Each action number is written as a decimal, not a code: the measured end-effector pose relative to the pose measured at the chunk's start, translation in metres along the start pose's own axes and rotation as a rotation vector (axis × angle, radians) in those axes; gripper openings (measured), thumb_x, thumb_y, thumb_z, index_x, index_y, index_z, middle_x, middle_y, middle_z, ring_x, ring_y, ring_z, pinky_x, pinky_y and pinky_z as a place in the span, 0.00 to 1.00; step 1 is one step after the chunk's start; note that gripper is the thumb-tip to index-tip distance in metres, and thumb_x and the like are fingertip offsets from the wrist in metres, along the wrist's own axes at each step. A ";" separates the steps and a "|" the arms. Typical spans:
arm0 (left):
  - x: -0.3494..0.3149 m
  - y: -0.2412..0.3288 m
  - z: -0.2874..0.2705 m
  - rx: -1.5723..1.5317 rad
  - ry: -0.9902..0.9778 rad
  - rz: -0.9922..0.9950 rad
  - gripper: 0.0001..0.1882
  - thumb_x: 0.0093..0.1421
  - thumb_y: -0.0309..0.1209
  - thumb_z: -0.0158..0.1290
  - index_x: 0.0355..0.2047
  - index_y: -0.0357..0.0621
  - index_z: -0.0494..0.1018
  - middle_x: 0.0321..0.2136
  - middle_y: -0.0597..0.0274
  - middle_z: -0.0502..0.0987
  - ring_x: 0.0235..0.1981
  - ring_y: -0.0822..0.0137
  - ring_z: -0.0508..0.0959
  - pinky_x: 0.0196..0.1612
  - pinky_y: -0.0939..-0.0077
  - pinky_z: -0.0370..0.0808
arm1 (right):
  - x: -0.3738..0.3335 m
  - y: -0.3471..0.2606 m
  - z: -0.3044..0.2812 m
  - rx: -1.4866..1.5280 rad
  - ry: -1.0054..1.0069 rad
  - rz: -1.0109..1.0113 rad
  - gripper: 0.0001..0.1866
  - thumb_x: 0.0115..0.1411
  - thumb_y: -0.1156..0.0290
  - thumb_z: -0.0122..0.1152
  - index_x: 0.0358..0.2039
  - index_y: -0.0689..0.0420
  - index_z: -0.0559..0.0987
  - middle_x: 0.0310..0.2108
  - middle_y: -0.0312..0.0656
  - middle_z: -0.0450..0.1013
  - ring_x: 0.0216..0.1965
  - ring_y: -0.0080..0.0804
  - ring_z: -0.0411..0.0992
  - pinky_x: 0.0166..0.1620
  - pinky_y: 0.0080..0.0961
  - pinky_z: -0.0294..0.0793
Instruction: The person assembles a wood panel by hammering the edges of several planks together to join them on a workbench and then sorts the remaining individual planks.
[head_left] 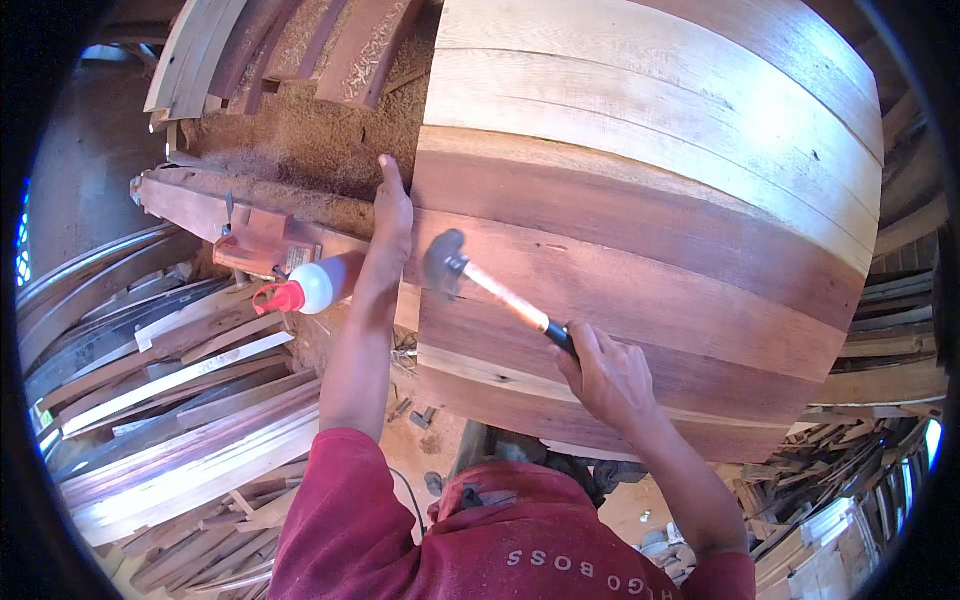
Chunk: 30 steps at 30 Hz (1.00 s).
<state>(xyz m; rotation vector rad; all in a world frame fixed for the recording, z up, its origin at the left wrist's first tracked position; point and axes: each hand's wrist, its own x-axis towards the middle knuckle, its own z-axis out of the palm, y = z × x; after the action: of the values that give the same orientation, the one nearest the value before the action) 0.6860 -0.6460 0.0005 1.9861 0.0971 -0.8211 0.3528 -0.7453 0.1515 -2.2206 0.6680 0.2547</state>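
The right hand (608, 378) is wrapped around the black grip of a hammer (508, 299), its blurred head over the wooden panel (650, 265) near the left edge; the left hand (394, 212) is at that edge, one digit extended, though I cannot tell whether it grips. A white, red-capped bottle (315, 288) is beside the left forearm (360, 350).

The panel (650, 275) was wood, smooth-faced, glossy on its pale boards and duller on the reddish ones. The hammer (505, 297) showed a dark, matt head (444, 264), too blurred for its material to be determined. The bottle (318, 288) was smooth plastic. The shirt (500, 538) was matt cloth. The planks (375, 45) were wood, strewn with rough, curled shavings.
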 end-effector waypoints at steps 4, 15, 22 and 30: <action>0.001 -0.001 0.001 0.072 0.061 0.044 0.56 0.63 0.71 0.30 0.61 0.18 0.57 0.61 0.36 0.63 0.63 0.55 0.63 0.65 0.70 0.57 | 0.002 0.002 0.011 0.066 0.141 -0.154 0.15 0.59 0.63 0.62 0.40 0.57 0.70 0.28 0.46 0.75 0.28 0.49 0.76 0.27 0.42 0.74; -0.026 0.020 0.029 -0.201 -0.108 0.101 0.50 0.66 0.65 0.31 0.65 0.23 0.51 0.67 0.46 0.56 0.67 0.60 0.57 0.69 0.69 0.50 | -0.022 0.017 0.022 0.082 0.050 0.109 0.15 0.63 0.61 0.58 0.42 0.58 0.71 0.29 0.49 0.75 0.29 0.53 0.75 0.28 0.44 0.74; 0.006 -0.011 0.003 -0.105 -0.090 0.168 0.48 0.68 0.63 0.31 0.68 0.28 0.43 0.70 0.48 0.47 0.70 0.60 0.48 0.71 0.70 0.42 | -0.120 0.060 0.015 0.203 0.336 0.430 0.15 0.64 0.63 0.59 0.42 0.60 0.73 0.29 0.49 0.74 0.26 0.50 0.75 0.29 0.40 0.72; 0.012 -0.011 -0.004 -0.159 -0.090 0.128 0.47 0.67 0.64 0.31 0.68 0.31 0.49 0.67 0.54 0.55 0.68 0.61 0.55 0.70 0.70 0.48 | -0.201 0.120 -0.003 0.205 0.828 0.794 0.17 0.69 0.60 0.51 0.45 0.63 0.72 0.30 0.53 0.71 0.30 0.47 0.73 0.34 0.39 0.70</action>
<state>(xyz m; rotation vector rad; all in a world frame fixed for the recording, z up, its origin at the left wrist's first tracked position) 0.6936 -0.6399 -0.0134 1.7847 -0.0173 -0.7935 0.1188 -0.7375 0.1542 -1.7039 1.9141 -0.3665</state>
